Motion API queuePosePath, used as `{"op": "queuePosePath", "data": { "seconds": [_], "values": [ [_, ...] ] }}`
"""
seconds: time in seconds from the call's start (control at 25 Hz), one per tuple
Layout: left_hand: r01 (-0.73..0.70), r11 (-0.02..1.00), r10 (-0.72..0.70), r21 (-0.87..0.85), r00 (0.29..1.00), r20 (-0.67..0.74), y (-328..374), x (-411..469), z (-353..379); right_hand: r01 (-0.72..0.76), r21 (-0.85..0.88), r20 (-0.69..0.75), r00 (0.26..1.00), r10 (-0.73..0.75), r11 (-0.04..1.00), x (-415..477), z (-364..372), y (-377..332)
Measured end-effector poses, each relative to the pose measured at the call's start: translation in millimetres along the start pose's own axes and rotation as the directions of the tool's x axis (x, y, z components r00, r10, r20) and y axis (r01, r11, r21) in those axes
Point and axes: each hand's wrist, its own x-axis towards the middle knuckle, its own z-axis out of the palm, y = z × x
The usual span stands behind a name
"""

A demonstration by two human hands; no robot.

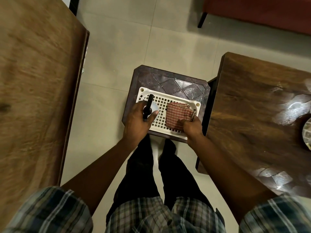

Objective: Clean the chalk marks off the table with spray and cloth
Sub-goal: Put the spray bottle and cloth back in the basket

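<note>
A white perforated tray rests on a dark brown plastic stool in front of me. My left hand is wrapped around a spray bottle with a black nozzle and pale body, at the tray's left end. A folded red-and-white checked cloth lies on the tray's right half. My right hand grips the cloth's near right corner. White chalk marks smear the dark wooden table to my right.
A lighter wooden table runs along my left. A round object sits at the right table's edge of view. A red seat with a black leg stands at the back right. Pale tiled floor lies between the furniture.
</note>
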Motion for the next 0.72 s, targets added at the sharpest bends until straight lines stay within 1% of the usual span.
{"op": "queuePosePath", "data": {
  "seconds": [0.08, 0.12, 0.16, 0.24, 0.32, 0.44, 0.52, 0.64, 0.72],
  "values": [
    [0.016, 0.999, -0.018, 0.037, 0.999, 0.032, -3.8, -4.3, -4.5, 0.016, -0.035, -0.018, 1.000, -0.017, 0.999, -0.9, 2.8, 2.4],
    [0.028, 0.998, -0.030, 0.061, 0.999, 0.040, -7.1, -7.9, -7.2, 0.030, -0.100, -0.032, 0.999, -0.033, 0.995, 0.0, 4.1, 3.0],
    [0.039, 0.996, -0.041, 0.074, 0.999, 0.035, -11.0, -13.0, -10.0, 0.051, -0.205, -0.053, 0.997, -0.063, 0.977, 1.2, 3.9, 3.0],
    [0.059, 0.995, -0.060, 0.083, 0.998, 0.009, -19.2, -26.9, -16.8, 0.092, -0.421, -0.095, 0.985, -0.144, 0.902, 2.1, -0.4, 3.3],
    [0.065, 0.995, -0.064, 0.070, 0.998, -0.021, -27.1, -45.9, -22.4, 0.156, -0.513, -0.093, 0.967, -0.235, 0.844, -4.2, -8.1, 3.7],
    [0.069, 0.995, -0.064, 0.068, 0.995, -0.079, -28.3, -73.4, -27.0, 0.269, -0.505, -0.076, 0.933, -0.352, 0.820, -26.7, -21.4, 5.1],
    [0.059, 0.996, -0.051, 0.066, 0.992, -0.117, -21.9, -82.1, -27.1, 0.337, -0.517, -0.057, 0.904, -0.424, 0.787, -45.8, -27.5, 5.2],
    [0.047, 0.997, -0.036, 0.068, 0.988, -0.148, 3.8, -80.5, -27.0, 0.448, -0.487, 0.082, 0.878, -0.471, 0.750, -70.7, -31.5, -0.5],
    [-0.030, 0.995, 0.044, 0.095, 0.988, -0.150, 30.2, -74.7, -31.2, 0.540, -0.479, 0.175, 0.832, -0.527, 0.692, -85.4, -37.3, -12.8]
  ]
}}
